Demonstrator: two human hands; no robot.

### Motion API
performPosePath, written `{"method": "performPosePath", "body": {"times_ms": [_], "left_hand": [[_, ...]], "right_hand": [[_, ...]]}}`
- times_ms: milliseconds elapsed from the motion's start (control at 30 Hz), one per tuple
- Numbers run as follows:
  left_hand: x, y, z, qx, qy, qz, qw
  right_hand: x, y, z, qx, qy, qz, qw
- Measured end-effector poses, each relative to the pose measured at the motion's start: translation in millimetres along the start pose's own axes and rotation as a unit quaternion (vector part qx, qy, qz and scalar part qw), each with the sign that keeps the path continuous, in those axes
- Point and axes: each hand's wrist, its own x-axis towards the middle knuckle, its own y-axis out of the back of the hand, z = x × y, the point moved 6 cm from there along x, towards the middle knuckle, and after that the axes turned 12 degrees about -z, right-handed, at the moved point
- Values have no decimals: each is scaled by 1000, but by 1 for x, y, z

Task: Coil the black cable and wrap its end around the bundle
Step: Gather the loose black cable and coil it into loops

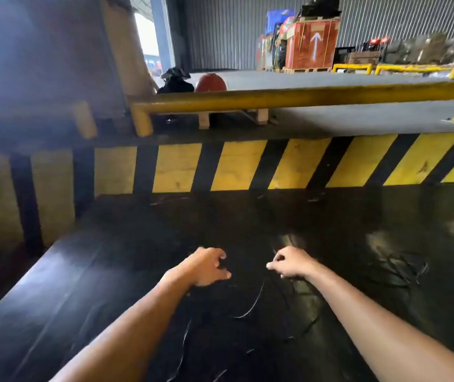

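Two bare forearms reach in from the near edge of a dark, glossy surface (88, 271), and they are the closest things in the head view. Left hand (206, 267) hovers over the middle of the surface with its fingers curled and partly spread; whether its grip has hold of anything I cannot tell, since dark strands blur into the dark top beneath it. Right hand (291, 261) sits just beside it, apart from it, with the fingers bent inward toward the thumb as in a pinch; a thin dark strand seems to run by the fingertips, but whether the grip is closed on it cannot be told.

Loose lengths of the black cable (250, 306) lie between and below the two hands, toward the near edge, showing mostly as thin glinting curves. More strands trail toward the near edge under the left forearm. A separate tangle of black cable (398, 272) lies toward the right edge of the surface, well apart from the right hand.

Along the far edge stands a yellow and black striped board (275, 164). Beyond it runs a yellow rail (303, 96), then a concrete floor, and farther back a red crate (312, 45) with a white arrow against a corrugated wall.
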Motion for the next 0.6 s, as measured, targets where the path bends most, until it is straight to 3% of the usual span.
{"method": "performPosePath", "body": {"times_ms": [167, 267, 333, 367, 500, 600], "left_hand": [[28, -97, -24, -28, 24, -101, 994], [39, -128, -33, -66, 34, -125, 989], [44, -138, -31, -109, 33, -138, 984], [46, -136, -27, -128, 26, -128, 983], [51, -108, -8, -152, -27, -74, 985], [42, -90, 2, -147, -56, -88, 984]], "right_hand": [[52, -82, 52, 201, -62, -15, 978], [66, -111, 49, 449, -58, -42, 891], [72, -120, 38, 546, -38, -65, 835], [73, -120, 29, 546, -23, -71, 834], [54, -84, -22, 418, 93, -52, 902], [29, -49, -57, 390, 172, -55, 903]]}}
